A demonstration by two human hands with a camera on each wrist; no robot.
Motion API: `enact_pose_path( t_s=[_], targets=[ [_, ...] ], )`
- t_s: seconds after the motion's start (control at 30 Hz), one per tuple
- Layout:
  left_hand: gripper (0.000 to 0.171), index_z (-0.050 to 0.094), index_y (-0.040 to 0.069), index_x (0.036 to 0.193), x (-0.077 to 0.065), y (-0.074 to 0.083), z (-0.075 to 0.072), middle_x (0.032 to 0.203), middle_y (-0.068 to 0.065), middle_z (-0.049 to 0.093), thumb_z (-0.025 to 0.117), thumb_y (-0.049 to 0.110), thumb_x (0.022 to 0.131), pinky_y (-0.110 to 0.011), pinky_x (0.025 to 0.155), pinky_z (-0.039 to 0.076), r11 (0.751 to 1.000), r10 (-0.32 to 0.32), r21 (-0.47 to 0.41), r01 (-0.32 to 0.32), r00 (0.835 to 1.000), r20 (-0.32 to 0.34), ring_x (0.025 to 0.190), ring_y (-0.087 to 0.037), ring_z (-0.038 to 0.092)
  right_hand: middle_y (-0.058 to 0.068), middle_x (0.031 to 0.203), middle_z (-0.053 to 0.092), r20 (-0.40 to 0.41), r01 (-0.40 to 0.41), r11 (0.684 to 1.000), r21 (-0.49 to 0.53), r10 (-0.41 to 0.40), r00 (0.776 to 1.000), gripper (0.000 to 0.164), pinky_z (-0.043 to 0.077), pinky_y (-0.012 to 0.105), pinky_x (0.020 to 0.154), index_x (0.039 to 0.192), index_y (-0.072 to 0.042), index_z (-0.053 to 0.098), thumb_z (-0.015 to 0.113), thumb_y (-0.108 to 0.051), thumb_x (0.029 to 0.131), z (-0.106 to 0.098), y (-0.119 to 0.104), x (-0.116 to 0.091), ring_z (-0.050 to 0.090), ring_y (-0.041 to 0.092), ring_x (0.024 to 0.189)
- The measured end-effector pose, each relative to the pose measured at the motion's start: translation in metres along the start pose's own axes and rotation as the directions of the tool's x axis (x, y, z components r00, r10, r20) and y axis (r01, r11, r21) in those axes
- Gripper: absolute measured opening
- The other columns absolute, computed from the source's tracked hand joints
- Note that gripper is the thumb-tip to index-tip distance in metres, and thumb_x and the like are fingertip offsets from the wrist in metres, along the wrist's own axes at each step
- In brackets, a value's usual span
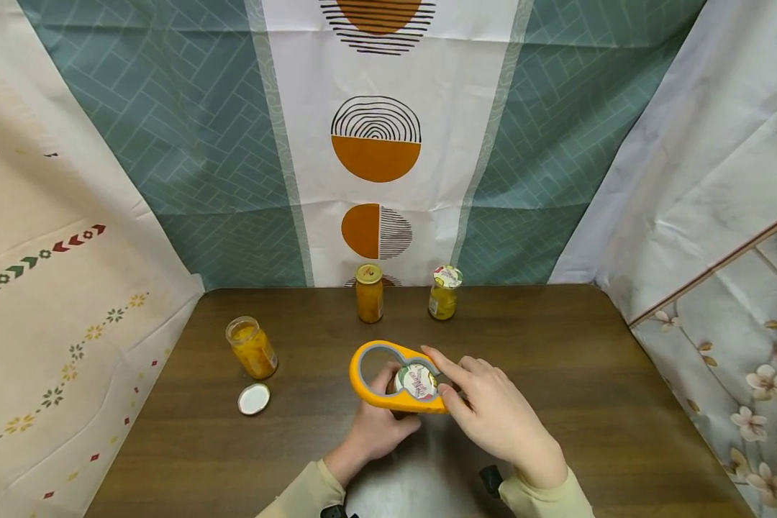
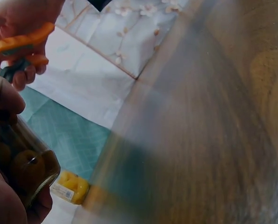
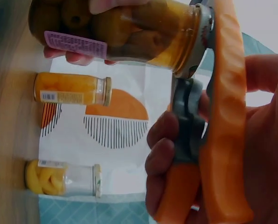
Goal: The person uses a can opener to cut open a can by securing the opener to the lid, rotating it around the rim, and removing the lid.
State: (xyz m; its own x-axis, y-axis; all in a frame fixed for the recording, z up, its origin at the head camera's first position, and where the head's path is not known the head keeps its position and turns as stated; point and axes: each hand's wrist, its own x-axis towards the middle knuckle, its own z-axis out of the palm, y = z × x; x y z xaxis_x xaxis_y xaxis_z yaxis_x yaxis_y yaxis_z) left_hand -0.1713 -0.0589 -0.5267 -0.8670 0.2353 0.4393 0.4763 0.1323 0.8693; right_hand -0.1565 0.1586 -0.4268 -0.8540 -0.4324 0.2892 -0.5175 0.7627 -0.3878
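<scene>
Grips a dark jar (image 3: 139,35) above the near part of the table (image 1: 304,439) with curled fingers of the left hand (image 1: 378,429), clasps an orange opener (image 3: 228,116) at its lid (image 1: 416,381) with the right hand (image 1: 498,410), faces an open jar (image 1: 255,352) at left.

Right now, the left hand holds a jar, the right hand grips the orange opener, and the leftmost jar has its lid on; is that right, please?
Not quite: the head view shows the leftmost jar open, a white lid lying near it. The left hand holds another jar and the right hand grips the orange opener.
</scene>
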Motion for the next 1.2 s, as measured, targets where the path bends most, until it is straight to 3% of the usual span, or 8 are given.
enact_pose_path(
  t_s=[0.07,0.23,0.3,0.4,0.5,0.7,0.93,1.2],
  targets=[
    [0.07,0.057,0.013,0.131,0.0,0.002,0.001,0.119,0.003,0.068,0.076,-0.008,0.067,-0.031,0.094,0.053,1.0,-0.004,0.0,0.004,1.0,-0.012,0.105,-0.015,0.065,-0.014,0.079,0.043,-0.005,0.006,1.0,-0.019,-0.007,1.0,0.065,0.042,0.037,0.077,0.16,-0.042,0.048,0.067,-0.021,0.101,0.001,-0.003,0.0,0.045,0.007,0.075],
    [0.064,0.058,0.003,0.125,0.002,0.031,0.0,0.114,-0.004,0.069,0.073,-0.011,0.064,-0.032,0.091,0.054,1.0,0.016,0.0,-0.016,0.998,-0.057,0.102,-0.015,0.065,-0.01,0.081,0.045,-0.039,0.01,0.997,-0.072,-0.013,0.999,0.069,0.042,0.04,0.077,0.161,-0.036,0.049,0.068,-0.018,0.098,0.003,-0.011,-0.001,0.046,0.009,0.077],
    [0.062,0.058,0.0,0.123,0.003,0.041,-0.002,0.112,-0.005,0.069,0.072,-0.013,0.064,-0.031,0.091,0.054,1.0,0.0,-0.009,0.0,0.998,-0.056,0.101,-0.015,0.065,-0.01,0.081,0.046,-0.042,-0.002,0.996,-0.09,-0.002,0.999,0.069,0.043,0.042,0.078,0.161,-0.036,0.05,0.069,-0.018,0.097,0.003,-0.014,-0.001,0.047,0.009,0.078],
    [0.062,0.058,0.002,0.124,0.003,0.043,-0.001,0.113,-0.004,0.068,0.071,-0.014,0.066,-0.03,0.09,0.053,0.998,-0.039,-0.042,0.037,0.999,-0.037,0.1,-0.015,0.065,-0.012,0.08,0.045,-0.036,-0.026,0.993,-0.111,0.022,0.999,0.067,0.043,0.043,0.076,0.159,-0.037,0.052,0.068,-0.018,0.097,0.001,-0.016,-0.001,0.048,0.009,0.077],
    [0.068,0.057,0.002,0.13,0.002,0.032,-0.001,0.116,-0.004,0.068,0.071,-0.015,0.066,-0.027,0.091,0.052,0.997,-0.051,-0.062,0.051,0.999,0.0,0.101,-0.013,0.064,-0.013,0.078,0.045,-0.034,-0.046,0.995,-0.093,0.043,0.998,0.067,0.042,0.041,0.075,0.157,-0.04,0.054,0.068,-0.018,0.095,0.0,-0.016,0.0,0.047,0.008,0.076],
    [0.074,0.058,0.004,0.134,0.002,0.002,-0.005,0.119,-0.007,0.068,0.075,-0.012,0.064,-0.029,0.094,0.051,0.996,0.036,-0.079,-0.032,0.998,0.049,0.105,-0.015,0.064,-0.015,0.073,0.043,-0.062,-0.06,0.998,-0.018,0.059,0.996,0.07,0.043,0.039,0.077,0.154,-0.042,0.057,0.066,-0.013,0.091,0.001,-0.018,0.001,0.044,0.007,0.071],
    [0.077,0.057,0.001,0.136,-0.004,-0.005,-0.007,0.121,-0.011,0.07,0.074,-0.003,0.061,-0.033,0.098,0.053,0.989,0.135,-0.067,-0.129,0.988,0.077,0.109,-0.017,0.066,-0.016,0.072,0.04,-0.088,-0.02,0.998,-0.066,0.014,0.996,0.068,0.041,0.037,0.077,0.153,-0.042,0.059,0.069,-0.018,0.09,0.002,-0.022,-0.006,0.041,0.004,0.07],
    [0.077,0.057,0.0,0.136,-0.002,-0.008,-0.005,0.121,-0.012,0.07,0.073,-0.004,0.061,-0.033,0.098,0.053,0.987,0.136,-0.093,-0.13,0.988,0.066,0.109,-0.018,0.066,-0.016,0.072,0.038,-0.087,-0.011,0.996,-0.088,0.004,0.996,0.069,0.039,0.033,0.073,0.154,-0.042,0.057,0.069,-0.019,0.09,0.001,-0.02,-0.005,0.04,0.005,0.07]
  ],
)
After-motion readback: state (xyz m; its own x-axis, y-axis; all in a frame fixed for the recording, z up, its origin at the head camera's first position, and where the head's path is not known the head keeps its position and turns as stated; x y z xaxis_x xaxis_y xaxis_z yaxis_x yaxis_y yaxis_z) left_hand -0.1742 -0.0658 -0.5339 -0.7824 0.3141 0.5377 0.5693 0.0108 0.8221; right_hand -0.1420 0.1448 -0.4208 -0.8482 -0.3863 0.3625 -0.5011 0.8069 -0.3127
